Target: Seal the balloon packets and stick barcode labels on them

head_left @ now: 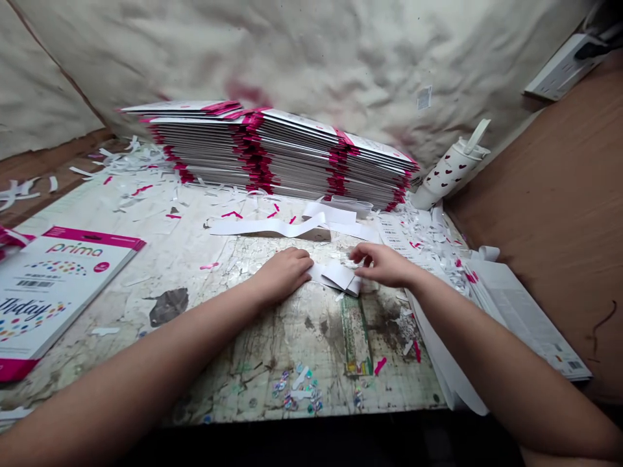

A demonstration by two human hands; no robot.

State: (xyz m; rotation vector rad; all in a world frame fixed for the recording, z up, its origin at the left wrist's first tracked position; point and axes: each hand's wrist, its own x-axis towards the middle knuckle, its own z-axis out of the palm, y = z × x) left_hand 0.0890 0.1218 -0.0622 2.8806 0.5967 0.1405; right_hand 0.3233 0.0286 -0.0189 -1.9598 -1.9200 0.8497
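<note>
A short white paper strip [339, 275], folded over on itself, lies on the worn table between my hands. My left hand [287, 272] is palm down with its fingers together, closed over the strip's left end. At the folded right end, my right hand [382, 263] has its thumb and curled fingers apart, and nothing shows between them. Whether its fingertips touch the fold I cannot tell. Just beyond both hands stretches a long white paper strip [272, 227], partly looped at its right end.
Stacks of white-and-pink packets [292, 155] stand along the back wall. A tumbler with hearts [450, 170] leans at back right. Labelled packets [73, 285] lie at left, more sheets [525, 311] at right. Paper scraps [433, 233] and shiny confetti [299, 389] litter the table.
</note>
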